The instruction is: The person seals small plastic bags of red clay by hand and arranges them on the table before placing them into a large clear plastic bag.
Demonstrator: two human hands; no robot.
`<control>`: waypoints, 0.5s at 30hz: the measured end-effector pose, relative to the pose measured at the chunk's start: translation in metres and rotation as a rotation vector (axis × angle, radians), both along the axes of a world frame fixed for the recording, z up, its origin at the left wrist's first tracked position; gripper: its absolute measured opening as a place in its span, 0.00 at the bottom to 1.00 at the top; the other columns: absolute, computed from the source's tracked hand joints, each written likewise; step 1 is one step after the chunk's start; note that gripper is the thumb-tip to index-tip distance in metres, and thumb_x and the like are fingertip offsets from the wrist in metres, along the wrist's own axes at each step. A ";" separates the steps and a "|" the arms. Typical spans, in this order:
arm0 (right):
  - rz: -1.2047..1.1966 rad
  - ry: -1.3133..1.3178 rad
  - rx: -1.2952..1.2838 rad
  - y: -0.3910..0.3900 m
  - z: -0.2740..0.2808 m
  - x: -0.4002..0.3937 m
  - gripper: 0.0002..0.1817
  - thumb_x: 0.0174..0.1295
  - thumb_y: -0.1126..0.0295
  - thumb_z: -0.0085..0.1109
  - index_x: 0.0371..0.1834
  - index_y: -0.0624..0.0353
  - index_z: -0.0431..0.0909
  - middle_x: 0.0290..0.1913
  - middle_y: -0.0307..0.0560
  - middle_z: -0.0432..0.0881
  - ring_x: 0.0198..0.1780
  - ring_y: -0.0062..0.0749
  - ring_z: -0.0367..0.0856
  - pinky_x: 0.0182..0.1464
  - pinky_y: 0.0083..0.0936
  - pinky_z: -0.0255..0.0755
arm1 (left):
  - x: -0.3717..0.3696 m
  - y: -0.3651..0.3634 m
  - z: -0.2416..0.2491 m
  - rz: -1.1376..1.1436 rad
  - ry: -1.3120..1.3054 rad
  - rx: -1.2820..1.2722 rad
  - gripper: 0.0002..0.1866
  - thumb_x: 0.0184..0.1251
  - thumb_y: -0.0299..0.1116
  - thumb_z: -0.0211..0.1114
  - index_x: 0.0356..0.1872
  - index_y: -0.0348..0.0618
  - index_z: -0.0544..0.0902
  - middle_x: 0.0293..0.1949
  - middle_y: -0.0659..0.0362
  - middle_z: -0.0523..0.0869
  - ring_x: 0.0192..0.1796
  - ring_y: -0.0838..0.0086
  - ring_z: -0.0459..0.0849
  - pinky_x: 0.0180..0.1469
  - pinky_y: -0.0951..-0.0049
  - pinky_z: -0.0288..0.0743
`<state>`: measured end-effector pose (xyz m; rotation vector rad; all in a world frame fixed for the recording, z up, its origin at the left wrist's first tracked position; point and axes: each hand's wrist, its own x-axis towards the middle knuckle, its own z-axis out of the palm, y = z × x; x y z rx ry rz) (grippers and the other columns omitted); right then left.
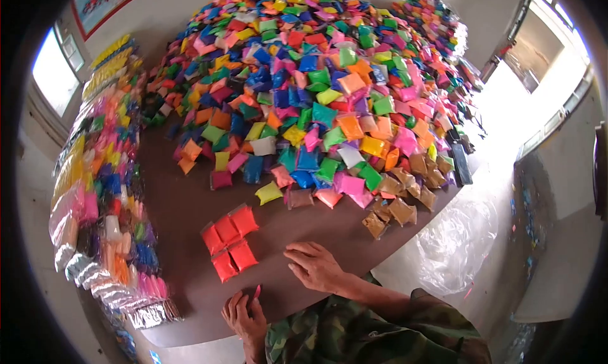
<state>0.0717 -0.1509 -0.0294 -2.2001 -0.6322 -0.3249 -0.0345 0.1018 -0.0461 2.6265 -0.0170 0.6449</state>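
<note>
Several clear packets of red clay-like filling (pixel 230 238) lie side by side in a small block on the brown table. My right hand (pixel 315 268) is to the right of this block, its fingers stretched out low over the tabletop with nothing in them. Below the block, near the front edge, my left hand (pixel 246 316) has its fingers bent downward and its thumb apart from them. A small red-pink strip (pixel 257 292) shows at the thumb's tip. Both hands are a short way from the red packets.
A huge heap of colourful packets (pixel 310 98) covers the back of the brown table (pixel 183 218). Brown packets (pixel 402 210) lie at its right front, near a dark, flat oblong object (pixel 462 164). Bundled packets (pixel 104 193) line the left edge. Clear plastic sheeting (pixel 457 247) lies right of the table.
</note>
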 end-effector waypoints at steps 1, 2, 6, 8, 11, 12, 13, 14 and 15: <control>0.004 0.009 0.032 -0.001 -0.002 0.000 0.19 0.67 0.72 0.67 0.60 0.61 0.82 0.61 0.48 0.81 0.56 0.46 0.83 0.61 0.41 0.79 | 0.000 0.000 0.000 0.001 0.000 0.007 0.12 0.63 0.30 0.74 0.44 0.37 0.86 0.54 0.51 0.88 0.57 0.50 0.83 0.62 0.49 0.73; 0.010 0.017 0.065 -0.003 -0.003 0.001 0.18 0.67 0.72 0.67 0.60 0.61 0.82 0.60 0.49 0.82 0.56 0.46 0.84 0.60 0.41 0.79 | -0.001 0.000 0.000 0.000 0.002 0.013 0.12 0.63 0.30 0.74 0.45 0.37 0.86 0.55 0.50 0.87 0.57 0.49 0.83 0.62 0.49 0.73; -0.014 0.152 0.251 -0.010 0.004 0.002 0.17 0.68 0.72 0.67 0.60 0.59 0.83 0.59 0.51 0.85 0.55 0.49 0.87 0.54 0.41 0.83 | 0.001 0.000 -0.001 -0.004 -0.004 0.035 0.14 0.65 0.30 0.72 0.48 0.35 0.85 0.56 0.47 0.87 0.58 0.49 0.83 0.63 0.48 0.72; -0.058 0.189 0.258 -0.021 0.017 0.005 0.17 0.69 0.72 0.67 0.60 0.58 0.84 0.57 0.53 0.86 0.53 0.50 0.88 0.52 0.40 0.85 | 0.001 -0.002 -0.001 -0.002 -0.004 0.048 0.14 0.66 0.30 0.71 0.50 0.34 0.85 0.57 0.47 0.87 0.58 0.48 0.83 0.64 0.48 0.72; -0.118 0.207 0.268 -0.046 0.035 0.015 0.15 0.70 0.71 0.67 0.58 0.57 0.85 0.53 0.54 0.88 0.49 0.51 0.89 0.49 0.40 0.85 | 0.002 -0.005 0.004 0.003 0.017 0.064 0.14 0.67 0.30 0.70 0.51 0.35 0.84 0.57 0.47 0.87 0.59 0.48 0.82 0.64 0.48 0.72; -0.138 0.208 0.270 -0.057 0.038 0.020 0.14 0.70 0.70 0.66 0.58 0.57 0.85 0.51 0.54 0.88 0.48 0.51 0.89 0.49 0.41 0.84 | 0.003 -0.006 0.006 0.002 0.029 0.065 0.14 0.67 0.30 0.70 0.51 0.35 0.85 0.57 0.48 0.87 0.59 0.48 0.82 0.64 0.48 0.72; -0.163 0.137 0.232 -0.070 0.041 0.026 0.15 0.69 0.71 0.67 0.58 0.57 0.85 0.49 0.54 0.89 0.46 0.51 0.90 0.47 0.40 0.85 | 0.004 -0.008 0.007 0.002 0.040 0.064 0.14 0.68 0.30 0.69 0.51 0.35 0.85 0.58 0.48 0.86 0.60 0.48 0.82 0.64 0.48 0.72; -0.189 0.067 0.192 -0.086 0.042 0.034 0.15 0.68 0.72 0.68 0.58 0.57 0.85 0.47 0.54 0.89 0.44 0.52 0.90 0.45 0.39 0.85 | 0.004 -0.008 0.006 -0.003 0.037 0.063 0.14 0.69 0.31 0.69 0.52 0.35 0.84 0.58 0.48 0.86 0.60 0.48 0.82 0.64 0.48 0.72; -0.214 -0.001 0.151 -0.103 0.045 0.042 0.16 0.67 0.73 0.69 0.57 0.57 0.85 0.46 0.54 0.89 0.42 0.52 0.90 0.43 0.39 0.85 | 0.004 -0.006 0.005 -0.009 0.036 0.062 0.14 0.69 0.31 0.68 0.52 0.35 0.84 0.58 0.47 0.86 0.60 0.48 0.82 0.64 0.49 0.72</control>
